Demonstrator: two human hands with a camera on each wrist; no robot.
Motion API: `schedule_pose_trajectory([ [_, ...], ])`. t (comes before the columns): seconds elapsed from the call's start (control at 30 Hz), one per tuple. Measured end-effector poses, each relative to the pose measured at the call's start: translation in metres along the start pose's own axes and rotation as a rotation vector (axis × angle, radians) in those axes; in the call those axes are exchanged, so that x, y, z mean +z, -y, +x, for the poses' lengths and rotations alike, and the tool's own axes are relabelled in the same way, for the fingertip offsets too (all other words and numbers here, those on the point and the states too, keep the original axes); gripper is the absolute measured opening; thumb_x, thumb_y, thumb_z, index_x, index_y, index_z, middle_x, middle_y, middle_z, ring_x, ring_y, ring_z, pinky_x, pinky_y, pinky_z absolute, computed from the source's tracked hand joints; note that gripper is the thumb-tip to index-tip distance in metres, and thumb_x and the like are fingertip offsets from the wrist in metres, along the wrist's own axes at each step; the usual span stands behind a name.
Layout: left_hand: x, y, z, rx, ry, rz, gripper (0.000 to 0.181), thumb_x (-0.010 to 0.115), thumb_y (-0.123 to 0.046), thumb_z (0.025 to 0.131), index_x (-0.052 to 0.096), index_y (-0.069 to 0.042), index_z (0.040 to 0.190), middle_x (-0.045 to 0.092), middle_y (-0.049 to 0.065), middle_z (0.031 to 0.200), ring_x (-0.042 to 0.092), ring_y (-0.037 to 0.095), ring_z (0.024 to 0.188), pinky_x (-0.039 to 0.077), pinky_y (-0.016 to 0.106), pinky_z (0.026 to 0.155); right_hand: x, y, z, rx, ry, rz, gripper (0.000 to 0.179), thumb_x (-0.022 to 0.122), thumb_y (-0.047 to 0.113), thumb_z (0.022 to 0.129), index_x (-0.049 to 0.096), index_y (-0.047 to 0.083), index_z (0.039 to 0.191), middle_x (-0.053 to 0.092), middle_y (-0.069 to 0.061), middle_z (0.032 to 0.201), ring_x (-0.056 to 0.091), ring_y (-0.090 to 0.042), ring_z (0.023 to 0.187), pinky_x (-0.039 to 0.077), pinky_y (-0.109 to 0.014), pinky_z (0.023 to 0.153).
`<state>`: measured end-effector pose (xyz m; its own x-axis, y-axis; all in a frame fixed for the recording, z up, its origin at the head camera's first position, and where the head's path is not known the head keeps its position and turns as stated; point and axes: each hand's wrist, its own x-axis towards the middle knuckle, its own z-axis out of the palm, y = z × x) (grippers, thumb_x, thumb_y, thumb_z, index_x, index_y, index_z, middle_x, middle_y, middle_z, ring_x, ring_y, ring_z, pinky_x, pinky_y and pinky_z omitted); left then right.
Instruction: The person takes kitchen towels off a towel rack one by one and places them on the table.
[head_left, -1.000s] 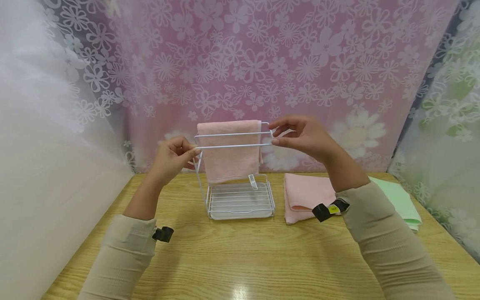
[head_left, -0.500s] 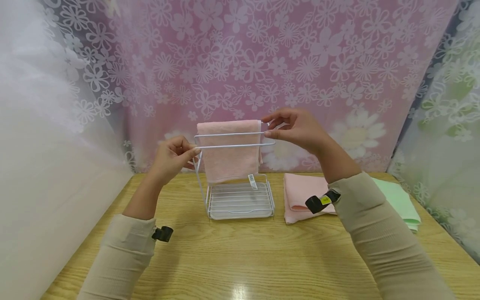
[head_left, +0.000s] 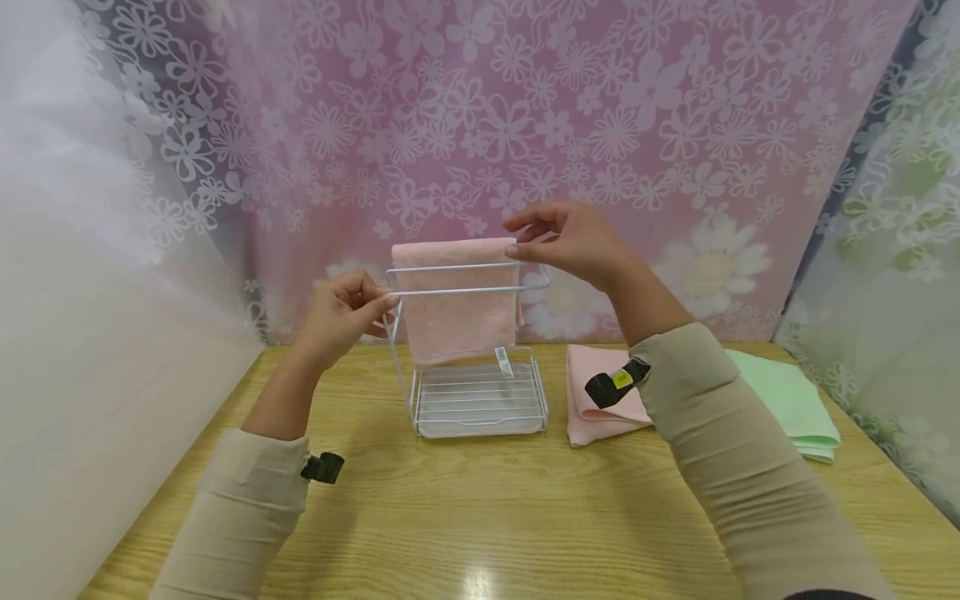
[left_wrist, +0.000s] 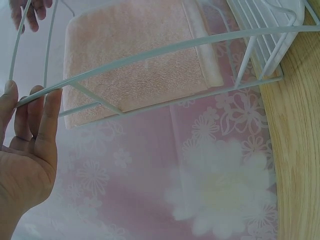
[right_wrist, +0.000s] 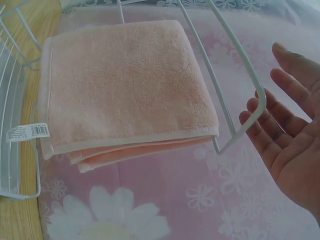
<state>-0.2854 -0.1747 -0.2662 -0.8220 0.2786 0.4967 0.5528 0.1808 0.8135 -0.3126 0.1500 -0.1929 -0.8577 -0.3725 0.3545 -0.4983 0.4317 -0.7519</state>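
Observation:
A white wire rack (head_left: 457,291) stands on the table with a folded pink towel (head_left: 459,325) draped over its rear top bar. My left hand (head_left: 341,321) pinches the rack's upper left corner between thumb and fingers, as the left wrist view also shows. Above the towel's top right corner is my right hand (head_left: 573,242), fingers extended and holding nothing. In the right wrist view that hand (right_wrist: 295,125) lies beside the rack's rounded end, its fingertips overlapping the wire. A paper tag (right_wrist: 28,132) hangs at the towel's lower edge.
The rack's base holds a shallow white tray (head_left: 480,430) under its wires. Right of it lie another folded pink towel (head_left: 583,375) and a folded green cloth (head_left: 787,400), partly hidden by the right forearm. A flowered curtain (head_left: 450,125) closes off the back.
My right hand has let go of the rack's upper right end and moved left and up toward the towel's top corner. The left hand keeps its pinch on the rack.

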Motion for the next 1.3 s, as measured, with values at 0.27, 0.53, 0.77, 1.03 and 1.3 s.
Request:
schedule_pose_trajectory([
  [0.27, 0.0, 0.0, -0.001, 0.007, 0.0, 0.001, 0.016, 0.064, -0.001, 0.094, 0.056, 0.008, 0.083, 0.066, 0.001, 0.078, 0.066, 0.027, 0.07, 0.062, 0.039, 0.063, 0.011, 0.005, 0.015, -0.01, 0.01, -0.034, 0.04, 0.08, 0.03, 0.084, 0.07, 0.014, 0.119, 0.066, -0.005, 0.108, 0.06, -0.018, 0.099, 0.054, -0.034, 0.082],
  [0.53, -0.001, 0.001, 0.0, -0.011, -0.002, 0.017, 0.017, 0.064, -0.003, 0.094, 0.056, 0.007, 0.084, 0.066, 0.002, 0.08, 0.067, 0.022, 0.07, 0.061, 0.046, 0.066, 0.02, 0.007, 0.025, 0.016, 0.007, -0.05, 0.038, 0.081, 0.028, 0.083, 0.071, 0.015, 0.117, 0.066, -0.005, 0.109, 0.06, -0.021, 0.1, 0.055, -0.033, 0.084],
  [0.77, -0.002, 0.0, 0.001, -0.017, -0.014, 0.022, 0.018, 0.064, -0.003, 0.094, 0.054, 0.008, 0.083, 0.067, 0.0, 0.081, 0.067, 0.026, 0.071, 0.062, 0.036, 0.063, 0.029, 0.008, 0.037, 0.002, -0.017, -0.042, 0.032, 0.081, 0.025, 0.082, 0.073, 0.014, 0.112, 0.066, -0.003, 0.103, 0.06, -0.022, 0.097, 0.056, -0.032, 0.081],
  [1.03, -0.001, 0.001, 0.0, -0.012, -0.011, 0.007, 0.017, 0.063, -0.002, 0.094, 0.055, 0.008, 0.083, 0.067, 0.001, 0.08, 0.067, 0.023, 0.07, 0.062, 0.035, 0.063, 0.039, 0.009, 0.049, 0.004, -0.012, -0.097, 0.031, 0.081, 0.02, 0.083, 0.073, 0.012, 0.112, 0.064, -0.007, 0.106, 0.058, -0.021, 0.095, 0.054, -0.031, 0.082],
  [1.3, 0.0, 0.001, 0.0, -0.015, -0.015, 0.002, 0.018, 0.063, -0.002, 0.094, 0.054, 0.008, 0.083, 0.067, -0.001, 0.081, 0.067, 0.017, 0.069, 0.062, 0.035, 0.063, 0.042, 0.005, 0.057, 0.009, -0.033, -0.147, 0.033, 0.08, 0.017, 0.083, 0.073, 0.012, 0.114, 0.063, -0.006, 0.113, 0.055, -0.021, 0.101, 0.053, -0.031, 0.086],
])
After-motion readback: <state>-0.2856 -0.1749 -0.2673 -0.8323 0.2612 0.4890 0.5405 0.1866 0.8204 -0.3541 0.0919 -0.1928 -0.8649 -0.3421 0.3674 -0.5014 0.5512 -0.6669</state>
